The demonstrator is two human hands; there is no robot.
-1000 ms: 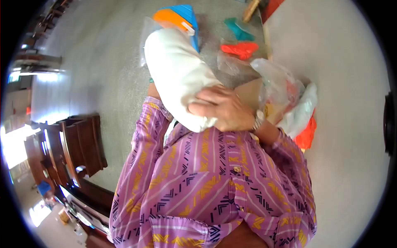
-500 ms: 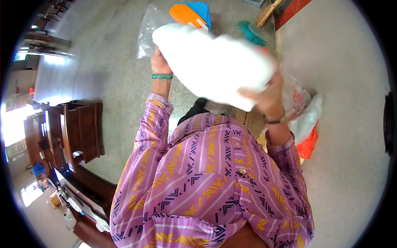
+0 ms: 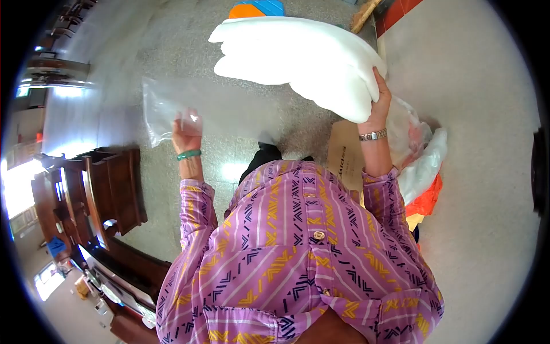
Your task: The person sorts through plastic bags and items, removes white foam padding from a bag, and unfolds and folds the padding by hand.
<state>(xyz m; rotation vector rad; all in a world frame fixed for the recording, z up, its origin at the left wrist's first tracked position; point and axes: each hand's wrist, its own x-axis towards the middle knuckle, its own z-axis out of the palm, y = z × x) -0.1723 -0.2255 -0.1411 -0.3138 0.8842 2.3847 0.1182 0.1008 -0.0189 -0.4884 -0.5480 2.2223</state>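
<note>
A clear plastic bag (image 3: 157, 112) hangs from my left hand (image 3: 188, 131), which is closed on its edge and wears a green bangle. The bag stretches rightward and is partly blurred. My right hand (image 3: 379, 106), with a metal watch at the wrist, grips the right end of a puffy white bundle (image 3: 298, 57). The bundle is folded, looks soft, and spreads leftward in the air. Its left end is apart from my left hand. Most of my right fingers are hidden behind it.
A cardboard box (image 3: 345, 152) stands on the floor near my feet, beside plastic bags (image 3: 424, 166) along the wall. Blue and orange items (image 3: 258, 8) lie beyond the bundle. A broom (image 3: 365, 16) is near the red skirting. Dark wooden furniture (image 3: 117, 189) stands at left.
My left hand has let go of the white bundle, moved down and left, and now holds the clear bag. My right hand keeps the bundle, which is raised and more spread out.
</note>
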